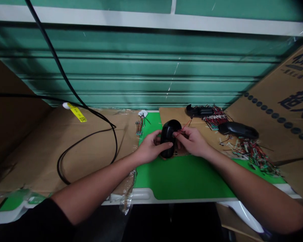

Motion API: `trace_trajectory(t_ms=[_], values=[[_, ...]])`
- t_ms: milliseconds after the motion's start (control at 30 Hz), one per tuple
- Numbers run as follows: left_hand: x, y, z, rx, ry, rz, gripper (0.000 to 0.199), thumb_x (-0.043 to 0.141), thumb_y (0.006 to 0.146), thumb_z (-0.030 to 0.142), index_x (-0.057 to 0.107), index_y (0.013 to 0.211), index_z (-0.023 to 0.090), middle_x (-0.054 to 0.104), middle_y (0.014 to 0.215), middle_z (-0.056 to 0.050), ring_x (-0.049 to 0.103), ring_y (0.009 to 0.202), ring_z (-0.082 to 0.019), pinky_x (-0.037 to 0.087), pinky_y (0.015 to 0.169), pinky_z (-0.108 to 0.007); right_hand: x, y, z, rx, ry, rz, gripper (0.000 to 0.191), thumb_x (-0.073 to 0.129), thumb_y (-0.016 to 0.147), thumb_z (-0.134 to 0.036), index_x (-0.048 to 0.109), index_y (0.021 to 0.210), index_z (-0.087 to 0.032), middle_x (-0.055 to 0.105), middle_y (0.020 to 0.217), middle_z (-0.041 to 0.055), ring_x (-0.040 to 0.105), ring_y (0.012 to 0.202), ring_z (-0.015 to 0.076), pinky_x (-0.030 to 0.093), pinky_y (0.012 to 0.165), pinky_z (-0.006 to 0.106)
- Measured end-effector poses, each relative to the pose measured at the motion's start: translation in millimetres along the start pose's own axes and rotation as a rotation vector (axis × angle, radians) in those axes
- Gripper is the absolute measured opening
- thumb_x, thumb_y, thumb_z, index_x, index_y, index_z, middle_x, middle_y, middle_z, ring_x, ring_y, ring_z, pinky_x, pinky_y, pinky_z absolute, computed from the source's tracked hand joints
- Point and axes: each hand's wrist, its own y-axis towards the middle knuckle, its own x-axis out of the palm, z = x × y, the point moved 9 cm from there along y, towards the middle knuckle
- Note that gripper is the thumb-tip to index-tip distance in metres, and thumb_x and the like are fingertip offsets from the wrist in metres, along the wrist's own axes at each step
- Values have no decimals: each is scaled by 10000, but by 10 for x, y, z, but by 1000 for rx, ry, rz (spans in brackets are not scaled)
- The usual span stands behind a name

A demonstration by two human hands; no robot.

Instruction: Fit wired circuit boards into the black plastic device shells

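My left hand (154,146) is closed around the left side of a glossy black oval plastic shell (169,134), thumb across its lower part. At the shell's right edge, my right hand (190,139) pinches a thin red wire (185,125). The wire runs up from the fingertips toward a black housing (200,111) with open compartments, lying farther back on cardboard. What sits inside the held shell is too dark to make out.
Bundles of small wired circuit boards (215,117) lie at the back right beside another black shell (238,130). More tangled wired parts (260,154) sit nearer. A few boards (138,127) lie left of centre. A looped black cable (59,158) crosses the left cardboard; boxes (280,101) flank the table.
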Motion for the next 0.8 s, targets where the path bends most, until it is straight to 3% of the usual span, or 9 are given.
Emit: trace_trajectory(t_ms=[167,300,400,467,567,667,800], values=[[-53,19,17,41,33,46,544,999,687,312,726,1129,151,818,948,-66,781,783,-197,653,723,-314,-46,1,-66,-88,-150,10,344,644,1043,-534,766,1012,-214,730,724,31,628,594,191,486,548,303],[-180,34,7,23,-33,159,520,971,664,301,670,1067,170,780,888,-40,765,714,-221,657,611,-348,-172,-29,-276,-264,-360,82,264,671,1060,-436,839,1197,-285,830,1102,83,751,943,276,597,844,423],[-232,46,-25,-20,-111,207,529,937,687,343,634,1092,186,768,881,-42,757,660,-246,649,526,-380,-218,-65,-402,-360,-387,86,183,730,1022,-394,870,1073,-289,805,1193,102,758,1048,296,588,951,474],[-248,54,-34,-33,-139,227,521,928,705,373,626,1088,191,761,862,-45,753,639,-250,644,505,-383,-243,-89,-459,-401,-391,101,172,760,995,-386,843,904,-265,781,1190,114,756,1075,303,586,931,467],[-245,61,-33,-29,-133,234,528,939,700,399,619,1064,190,755,840,-45,744,622,-248,637,486,-379,-334,-109,-489,-394,-348,206,341,783,973,-414,651,709,-243,746,1035,109,734,1044,299,579,839,421],[-217,58,-27,-13,-85,215,550,963,682,404,613,1046,186,755,857,-44,728,613,-232,638,488,-381,-422,-110,-446,-298,-167,296,346,839,929,-464,581,825,-258,659,861,48,650,787,219,529,675,347],[-205,33,5,36,11,212,571,981,684,384,627,1089,192,744,900,-27,717,659,-197,629,556,-342,-349,-127,-470,-230,-21,234,402,870,882,-538,693,1111,-259,598,774,-4,526,624,162,430,538,298]])
